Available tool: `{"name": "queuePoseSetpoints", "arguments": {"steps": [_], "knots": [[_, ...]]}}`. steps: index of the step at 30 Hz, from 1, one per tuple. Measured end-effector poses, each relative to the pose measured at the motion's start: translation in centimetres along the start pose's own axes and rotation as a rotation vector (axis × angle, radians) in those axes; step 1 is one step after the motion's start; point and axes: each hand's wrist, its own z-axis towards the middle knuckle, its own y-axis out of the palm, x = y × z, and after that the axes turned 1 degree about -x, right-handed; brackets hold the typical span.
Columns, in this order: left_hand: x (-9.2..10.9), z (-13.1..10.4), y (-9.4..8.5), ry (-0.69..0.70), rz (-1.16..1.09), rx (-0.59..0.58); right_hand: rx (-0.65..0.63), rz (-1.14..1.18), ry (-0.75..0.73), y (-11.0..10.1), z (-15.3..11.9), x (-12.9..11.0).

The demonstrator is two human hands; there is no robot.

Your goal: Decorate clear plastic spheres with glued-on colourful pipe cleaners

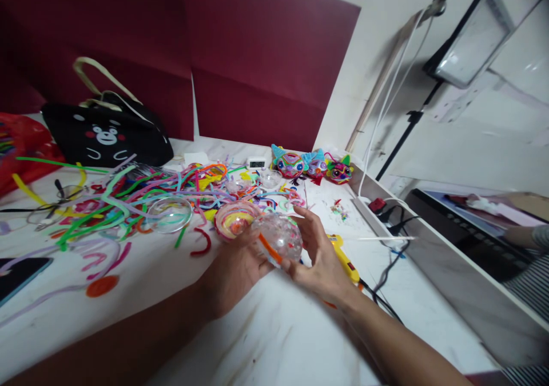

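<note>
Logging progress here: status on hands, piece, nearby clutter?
Left hand, right hand holding clear dome. Orange strip against it. Patterned bowl just beyond. Yellow glue gun beside right hand.

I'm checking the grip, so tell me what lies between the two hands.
In the head view, a clear rounded shell bearing an orange strip is held between the left hand and right hand.

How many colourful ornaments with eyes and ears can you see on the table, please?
3, in a row at the back of the table: left ornament, middle ornament and green-eared right ornament.
</note>
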Motion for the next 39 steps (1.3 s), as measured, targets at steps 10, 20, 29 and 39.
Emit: {"name": "queuePoseSetpoints", "arguments": {"steps": [10,20,29,39], "knots": [[0.5,-0.4,0.7,-0.098,0.018,0.240,0.037,-0.086,-0.057,0.0,0.0,0.0],[0.7,-0.4,1.0,-0.089,0.132,0.273,0.069,-0.173,-0.081,0.1,0.1,0.4],[0.8,-0.4,1.2,-0.034,0.136,0.325,0.075,-0.201,-0.058,0.2,0.0,0.2],[0.5,-0.1,0.9,0.000,0.073,0.314,0.087,-0.188,-0.053,0.3,0.0,0.4]]}}
